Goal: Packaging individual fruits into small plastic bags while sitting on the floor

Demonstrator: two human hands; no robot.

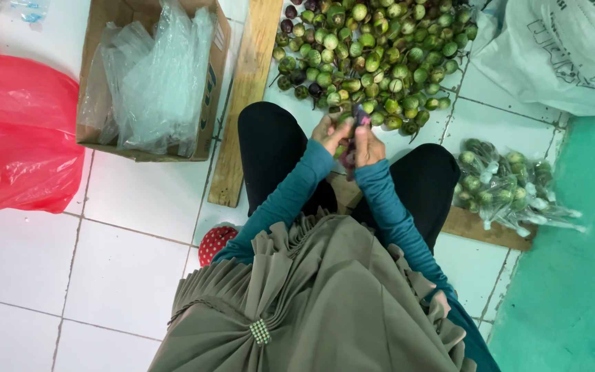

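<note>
I sit on the floor with both hands together above my knees, at the near edge of a big pile of small round green fruits [373,55], a few of them dark purple. My left hand [328,131] pinches a small green fruit [342,147]. My right hand [370,146] is closed on a small pair of scissors [360,118] with dark purple and pink handles, held against that fruit. Teal sleeves cover both arms. What the blades touch is hidden by my fingers.
A cardboard box [209,103] with clear plastic bags stands at the upper left, beside a red plastic bag [15,131]. Wooden planks [249,96] lie on the white tiles. Clear bags filled with green fruits [504,186] rest at the right, near a white sack [559,48] and a green mat [573,275].
</note>
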